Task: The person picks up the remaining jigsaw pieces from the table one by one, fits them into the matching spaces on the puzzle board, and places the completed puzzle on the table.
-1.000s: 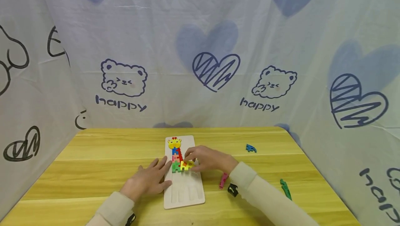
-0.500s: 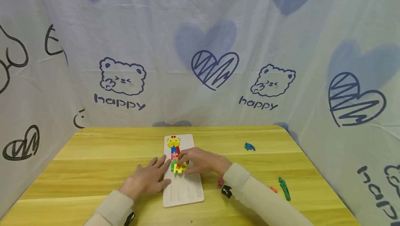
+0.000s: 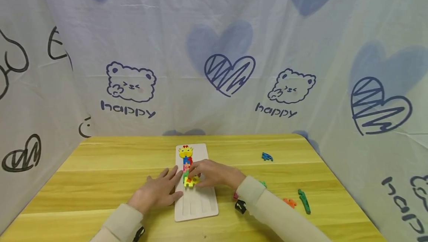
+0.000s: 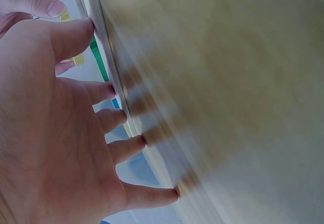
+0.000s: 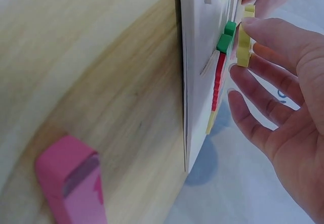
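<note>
Now the yellow piece [image 3: 190, 182] is held further left.

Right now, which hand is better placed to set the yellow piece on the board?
The right hand, most likely: it pinches the yellow piece above the board. The left hand holds no piece; it touches the board's left edge, perhaps best for steadying.
</note>
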The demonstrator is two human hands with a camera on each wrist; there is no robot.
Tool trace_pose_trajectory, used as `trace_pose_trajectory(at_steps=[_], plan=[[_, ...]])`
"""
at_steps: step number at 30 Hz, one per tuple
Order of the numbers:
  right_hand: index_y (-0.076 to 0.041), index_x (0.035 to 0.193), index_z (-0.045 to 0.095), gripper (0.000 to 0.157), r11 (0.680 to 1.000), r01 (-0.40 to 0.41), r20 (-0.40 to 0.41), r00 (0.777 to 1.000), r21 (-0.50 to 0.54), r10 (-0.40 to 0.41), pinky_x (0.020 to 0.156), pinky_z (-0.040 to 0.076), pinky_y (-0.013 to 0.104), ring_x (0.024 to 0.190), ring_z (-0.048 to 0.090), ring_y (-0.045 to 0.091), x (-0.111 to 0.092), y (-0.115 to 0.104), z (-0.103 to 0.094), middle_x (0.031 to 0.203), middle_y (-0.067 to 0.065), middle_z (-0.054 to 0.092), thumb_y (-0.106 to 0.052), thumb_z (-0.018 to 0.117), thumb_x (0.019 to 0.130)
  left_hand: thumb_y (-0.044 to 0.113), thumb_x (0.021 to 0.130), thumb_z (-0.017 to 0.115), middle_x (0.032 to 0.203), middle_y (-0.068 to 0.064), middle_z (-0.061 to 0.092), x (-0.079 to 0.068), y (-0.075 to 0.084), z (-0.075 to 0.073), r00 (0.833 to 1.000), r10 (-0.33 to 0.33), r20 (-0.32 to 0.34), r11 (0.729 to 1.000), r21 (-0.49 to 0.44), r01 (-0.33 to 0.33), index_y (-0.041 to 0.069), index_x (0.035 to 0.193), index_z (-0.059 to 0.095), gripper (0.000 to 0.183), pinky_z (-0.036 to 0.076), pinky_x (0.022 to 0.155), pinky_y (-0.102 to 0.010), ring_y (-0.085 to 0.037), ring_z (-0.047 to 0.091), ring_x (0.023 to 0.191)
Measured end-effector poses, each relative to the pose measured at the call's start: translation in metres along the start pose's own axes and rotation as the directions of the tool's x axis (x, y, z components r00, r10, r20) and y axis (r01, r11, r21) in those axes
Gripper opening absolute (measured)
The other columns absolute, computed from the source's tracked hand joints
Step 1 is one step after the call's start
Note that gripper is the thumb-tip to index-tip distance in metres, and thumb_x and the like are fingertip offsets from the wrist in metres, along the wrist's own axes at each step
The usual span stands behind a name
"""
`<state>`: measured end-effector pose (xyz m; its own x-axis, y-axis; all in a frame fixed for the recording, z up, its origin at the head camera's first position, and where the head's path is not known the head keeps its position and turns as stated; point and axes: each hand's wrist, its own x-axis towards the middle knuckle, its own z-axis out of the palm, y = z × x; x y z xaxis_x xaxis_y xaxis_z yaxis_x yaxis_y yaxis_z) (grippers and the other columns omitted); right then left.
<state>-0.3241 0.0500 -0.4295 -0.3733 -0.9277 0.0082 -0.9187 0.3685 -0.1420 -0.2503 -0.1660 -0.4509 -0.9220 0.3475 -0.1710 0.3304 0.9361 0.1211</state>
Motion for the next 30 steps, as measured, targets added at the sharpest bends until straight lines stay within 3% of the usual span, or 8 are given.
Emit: trace_pose_trajectory(at_steps=[30], plan=[[-0.018, 0.119, 0.068, 0.034, 0.999, 0.014, 0.021, 1.0, -0.028, -0.014, 0.102, 0.045, 0.023, 0.112, 0.059, 0.006, 0.0068, -0.0057, 0.0066, 0.124, -0.004, 0.064, -0.031, 0.069, 0.087, 0.059, 0.094, 0.042, 0.16, -0.005, 0.021, -0.001, -0.0016, -0.0028, 1.0, 0.009, 0.003, 1.0, 0.015, -0.009, 0.022, 0.152, 0.024, 0.071, 0.027, 0.093, -0.08, -0.038, 0.027, 0.143]])
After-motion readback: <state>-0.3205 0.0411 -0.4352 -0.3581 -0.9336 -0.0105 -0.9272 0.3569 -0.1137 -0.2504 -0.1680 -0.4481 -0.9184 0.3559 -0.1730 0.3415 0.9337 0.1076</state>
